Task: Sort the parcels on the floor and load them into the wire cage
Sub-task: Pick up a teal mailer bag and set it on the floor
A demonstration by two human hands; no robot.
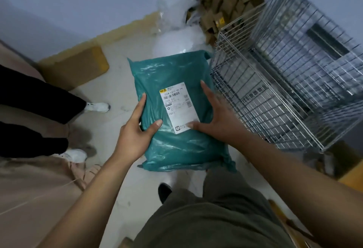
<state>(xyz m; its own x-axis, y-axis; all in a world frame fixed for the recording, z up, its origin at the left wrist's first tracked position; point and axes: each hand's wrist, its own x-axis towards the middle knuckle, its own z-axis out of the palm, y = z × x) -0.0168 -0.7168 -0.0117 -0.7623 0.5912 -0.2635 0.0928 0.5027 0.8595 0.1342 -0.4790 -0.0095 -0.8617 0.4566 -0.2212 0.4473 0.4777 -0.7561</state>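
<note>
I hold a teal plastic parcel bag [176,82] with a white shipping label [177,106] facing up, above the floor in the middle of the view. My left hand [135,127] grips its left edge, thumb on top and fingers along the side. My right hand [214,118] lies flat on its right side, fingers straight, thumb on the label's lower corner. The wire cage [290,82] stands just right of the parcel, and its inside looks bare.
A brown cardboard box [76,67] lies on the floor at the left by the wall. Clear plastic wrap [176,39] and a heap of small cartons [225,6] sit behind the cage. Another person's legs [39,110] stand at the left. More cardboard [351,177] lies right.
</note>
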